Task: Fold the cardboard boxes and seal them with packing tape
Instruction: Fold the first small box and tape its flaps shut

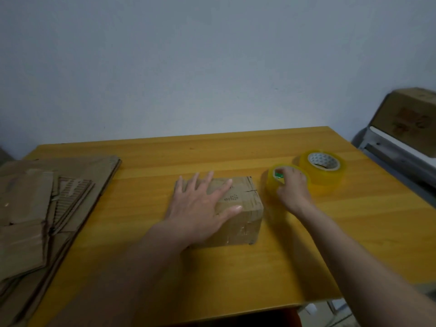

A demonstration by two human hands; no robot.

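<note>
A small folded cardboard box (245,208) lies in the middle of the yellow wooden table (236,152). My left hand (200,204) presses flat on its top, fingers spread. To the right of the box stands a small roll of clear yellowish tape (271,182) with a green core. My right hand (293,187) grips this roll from above, fingers curled over its rim. A larger tape roll (330,171) with a white core lies just behind it.
A pile of flattened cardboard boxes (47,201) covers the table's left side. Beyond the table's right edge a brown carton (408,119) sits on a grey appliance (387,149). A pale wall rises behind the table.
</note>
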